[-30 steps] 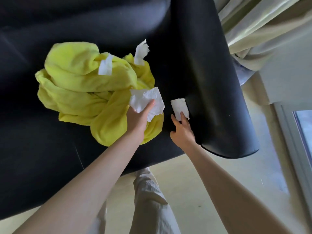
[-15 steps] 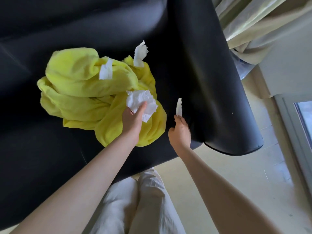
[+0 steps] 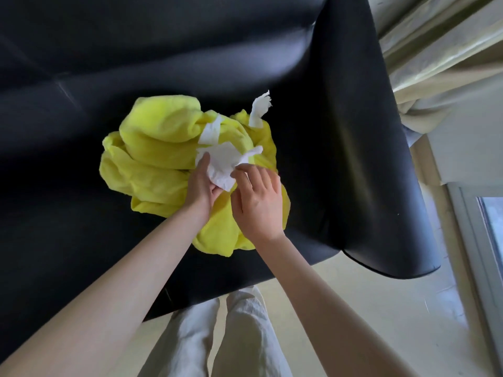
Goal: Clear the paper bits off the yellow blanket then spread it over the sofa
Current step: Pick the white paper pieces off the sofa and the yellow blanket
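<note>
A crumpled yellow blanket (image 3: 160, 148) lies bunched on the seat of the black sofa (image 3: 81, 85). My left hand (image 3: 202, 187) grips a crumpled wad of white paper (image 3: 221, 164) above the blanket's middle. My right hand (image 3: 258, 204) is beside it, its fingertips pinching a white paper bit (image 3: 249, 156) against that wad. Another white strip (image 3: 211, 131) lies on the blanket's top fold. A torn white piece (image 3: 260, 108) sticks up at the blanket's far right edge.
The sofa's black armrest (image 3: 381, 186) runs along the right. Beyond it hang pale curtains (image 3: 441, 50) and a window frame (image 3: 487, 240). My legs in light trousers (image 3: 217, 336) stand on the pale floor (image 3: 367, 308) at the sofa's front edge.
My right hand carried its small paper bit leftward from the sofa seat and joined it to the wad in my left hand. The left hand shifted slightly up the blanket.
</note>
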